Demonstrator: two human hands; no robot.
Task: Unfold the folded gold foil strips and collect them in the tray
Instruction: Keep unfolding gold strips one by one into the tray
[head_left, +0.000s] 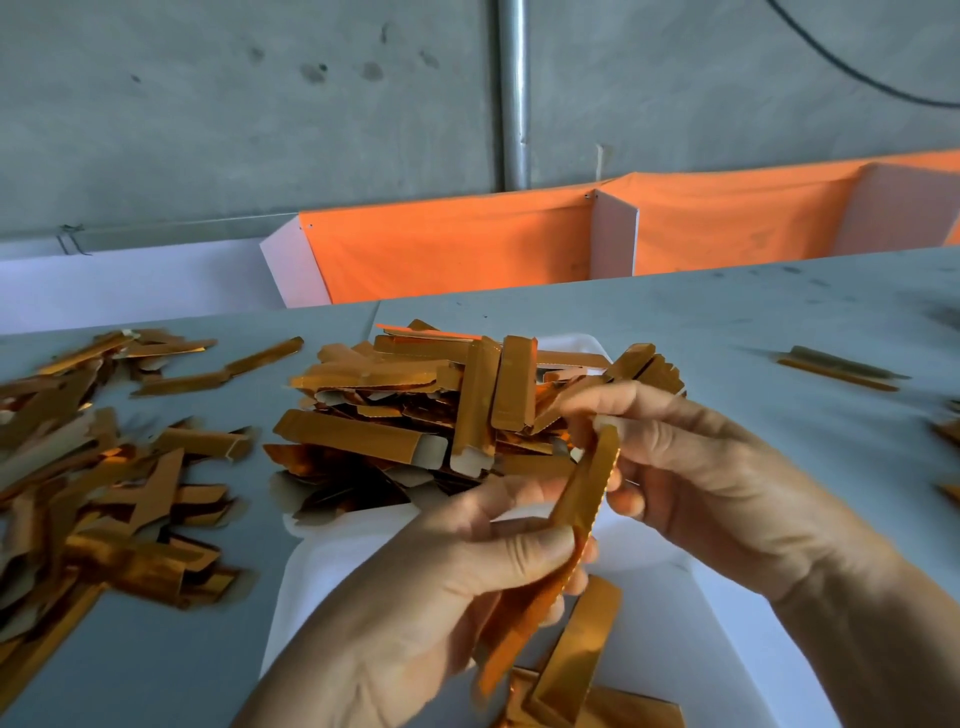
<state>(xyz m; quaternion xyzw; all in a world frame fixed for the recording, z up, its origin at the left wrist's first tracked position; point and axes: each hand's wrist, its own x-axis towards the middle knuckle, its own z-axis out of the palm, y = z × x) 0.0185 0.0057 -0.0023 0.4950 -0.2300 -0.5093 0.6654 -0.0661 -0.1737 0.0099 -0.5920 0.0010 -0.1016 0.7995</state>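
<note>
Step in hand: unfolding. Strip (582, 499) pinched between left hand (447, 587) low and right hand (691, 467) at top, above tray (332, 561). Next, judged: spread fold, drop onto pile (415, 410) beyond grip.

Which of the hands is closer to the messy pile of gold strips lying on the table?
Left. The left hand is just beside the loose pile on the table, which lies on its outer side. The right hand is farther away, past the held strip.
</note>
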